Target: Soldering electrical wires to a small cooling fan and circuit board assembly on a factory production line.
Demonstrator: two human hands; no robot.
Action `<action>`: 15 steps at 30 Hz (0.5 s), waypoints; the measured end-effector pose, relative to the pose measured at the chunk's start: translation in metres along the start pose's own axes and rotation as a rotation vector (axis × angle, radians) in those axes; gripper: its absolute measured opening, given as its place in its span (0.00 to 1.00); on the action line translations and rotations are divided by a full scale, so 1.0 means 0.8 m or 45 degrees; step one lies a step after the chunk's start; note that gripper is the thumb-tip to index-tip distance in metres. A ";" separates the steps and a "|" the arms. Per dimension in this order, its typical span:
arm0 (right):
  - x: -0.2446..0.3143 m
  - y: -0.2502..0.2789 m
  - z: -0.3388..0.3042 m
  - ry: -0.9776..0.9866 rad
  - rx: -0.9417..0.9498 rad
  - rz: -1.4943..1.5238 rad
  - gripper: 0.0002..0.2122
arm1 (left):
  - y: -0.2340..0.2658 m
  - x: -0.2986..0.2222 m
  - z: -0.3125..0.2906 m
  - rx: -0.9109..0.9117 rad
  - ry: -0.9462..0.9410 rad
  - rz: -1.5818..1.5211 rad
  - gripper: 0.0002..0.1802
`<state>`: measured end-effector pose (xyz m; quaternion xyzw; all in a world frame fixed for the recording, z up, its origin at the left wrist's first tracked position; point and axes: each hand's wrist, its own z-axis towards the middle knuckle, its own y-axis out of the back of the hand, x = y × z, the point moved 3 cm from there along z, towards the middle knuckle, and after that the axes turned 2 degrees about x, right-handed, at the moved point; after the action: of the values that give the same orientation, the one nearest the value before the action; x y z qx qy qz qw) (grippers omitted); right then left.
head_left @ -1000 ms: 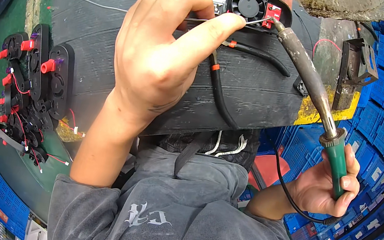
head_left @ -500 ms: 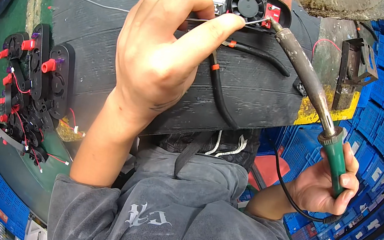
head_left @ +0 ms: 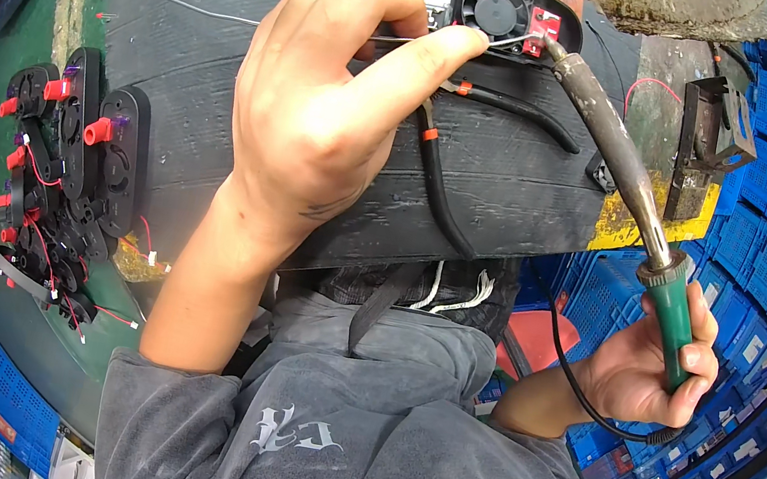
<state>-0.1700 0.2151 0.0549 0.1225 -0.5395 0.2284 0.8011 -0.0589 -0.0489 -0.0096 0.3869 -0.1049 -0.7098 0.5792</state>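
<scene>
Left hand [head_left: 324,108] pinches the solder wire [head_left: 218,14] between thumb and forefinger; right hand [head_left: 656,371] is wrapped around the green handle of the soldering iron [head_left: 621,153]; iron tip and wire end meet at the red circuit board [head_left: 546,19], in the right end of a black housing [head_left: 572,22]; cooling fan [head_left: 495,13] already seated beside it; joint judged underway, not finished, its state too small to tell; black-handled pliers [head_left: 435,172] lie nearby on the workbench [head_left: 193,106]; black plastic parts [head_left: 76,127] lie at left.
</scene>
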 end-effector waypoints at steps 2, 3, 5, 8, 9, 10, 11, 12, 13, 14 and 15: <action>0.000 0.002 -0.001 0.004 -0.012 -0.003 0.16 | 0.000 0.000 0.000 0.005 0.002 0.002 0.20; 0.000 0.003 0.000 0.004 -0.001 -0.003 0.16 | -0.001 0.000 0.000 0.012 -0.001 0.006 0.20; 0.000 0.003 0.000 0.004 0.008 -0.002 0.16 | -0.001 0.000 0.000 0.022 -0.005 0.010 0.20; 0.000 0.003 0.001 0.008 0.019 -0.016 0.16 | -0.001 0.000 0.000 0.022 -0.013 0.025 0.20; 0.000 0.003 0.001 0.004 0.025 -0.023 0.16 | -0.002 0.001 0.000 0.033 -0.009 0.014 0.20; 0.000 0.003 0.001 0.001 0.032 -0.032 0.16 | -0.004 0.001 0.000 0.043 -0.005 0.001 0.20; 0.000 0.003 0.001 0.002 0.030 -0.034 0.16 | -0.003 0.000 0.001 0.043 -0.007 -0.002 0.20; 0.000 0.003 0.001 0.007 0.022 -0.048 0.16 | -0.003 -0.002 0.003 0.060 0.003 0.008 0.20; 0.000 0.003 0.001 0.009 0.018 -0.055 0.16 | -0.002 -0.004 0.003 0.079 0.016 0.025 0.20; 0.000 0.002 0.001 0.008 0.020 -0.051 0.16 | -0.001 -0.004 0.003 0.081 0.017 0.029 0.20; 0.000 0.002 0.002 0.006 0.022 -0.038 0.16 | 0.000 -0.003 0.003 0.078 0.019 0.028 0.20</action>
<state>-0.1718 0.2157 0.0551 0.1367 -0.5337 0.2213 0.8047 -0.0601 -0.0473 -0.0068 0.4085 -0.1268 -0.6970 0.5755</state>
